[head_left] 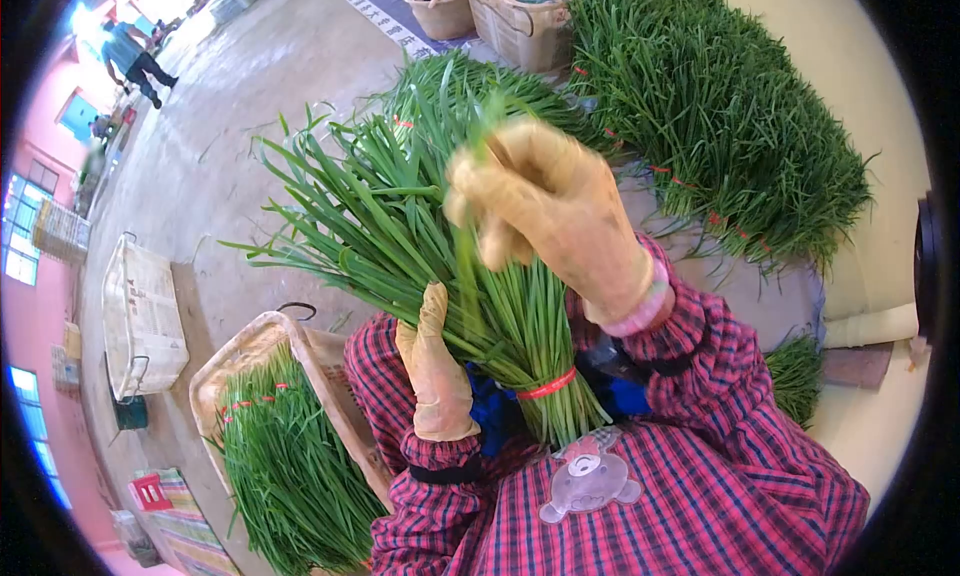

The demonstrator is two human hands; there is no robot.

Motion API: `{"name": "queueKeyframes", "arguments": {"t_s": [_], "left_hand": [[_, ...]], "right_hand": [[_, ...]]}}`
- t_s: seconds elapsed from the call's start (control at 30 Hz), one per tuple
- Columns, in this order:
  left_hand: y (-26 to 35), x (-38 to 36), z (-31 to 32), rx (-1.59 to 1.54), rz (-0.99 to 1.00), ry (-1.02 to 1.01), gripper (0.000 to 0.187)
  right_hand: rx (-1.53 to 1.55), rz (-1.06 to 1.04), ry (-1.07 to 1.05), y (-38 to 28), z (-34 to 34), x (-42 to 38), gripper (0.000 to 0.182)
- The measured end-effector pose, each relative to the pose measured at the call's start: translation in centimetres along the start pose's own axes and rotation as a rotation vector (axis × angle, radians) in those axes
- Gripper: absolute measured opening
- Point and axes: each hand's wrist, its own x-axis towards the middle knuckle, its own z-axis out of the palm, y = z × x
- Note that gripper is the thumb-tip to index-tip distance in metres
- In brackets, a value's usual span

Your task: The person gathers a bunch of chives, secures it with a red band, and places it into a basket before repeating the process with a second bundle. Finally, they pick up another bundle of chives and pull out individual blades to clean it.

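Head view: your left hand (436,381) braces the leafy bunch (535,311) resting against your checked apron (690,471), probably to limit splaying; its hidden fingers' grip is unclear; your right hand (560,216) pinches a blurred leaf (467,286) between bent fingers; a red band (548,386) gathers the lower stems.

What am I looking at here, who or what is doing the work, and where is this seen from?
There's no robot: these are a person's two gloved hands, in one wide, curved picture from a camera worn on their head, looking down. The left hand holds a bunch of long green leaves with a red band around its stems. The right hand, above it, seems to pinch a blurred green strand. On the floor lies a big heap of similar greens, and a crate holds more.
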Motion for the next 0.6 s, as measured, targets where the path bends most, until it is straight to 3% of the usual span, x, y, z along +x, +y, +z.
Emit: {"name": "queueKeyframes", "arguments": {"t_s": [0.07,0.13,0.2,0.23,0.3,0.37,0.5,0.6], "left_hand": [[0.2,0.0,0.2,-0.005,-0.005,-0.009,0.041],[-0.5,0.2,-0.2,0.036,-0.030,0.000,0.040],[-1.1,0.4,-0.9,-0.002,-0.017,-0.032,0.040],[-1.1,0.5,-1.1,-0.044,-0.001,-0.061,0.039],[0.2,0.0,0.2,-0.041,-0.039,0.009,0.040],[0.3,0.0,0.6,-0.040,-0.032,0.064,0.040],[0.5,-0.1,0.1,-0.071,-0.056,0.062,0.038],[0.4,-0.2,0.3,-0.068,-0.058,0.054,0.038]], "right_hand": [[0.115,-0.181,0.005,-2.7,3.1,3.0,0.017],[0.332,-0.327,-0.148,-5.0,6.5,5.7,0.021],[-0.085,-0.892,-0.219,-2.4,10.3,9.7,0.031],[-0.469,-0.839,-0.231,-1.9,10.1,9.8,0.037],[-0.720,-0.857,-0.232,-1.4,7.7,9.0,0.032],[-0.664,-0.644,-0.310,-1.1,3.2,7.8,0.031],[-0.949,-0.213,-0.321,2.4,-5.8,2.3,0.030],[-1.085,0.007,-0.294,4.7,-7.0,-1.7,0.032]]}}
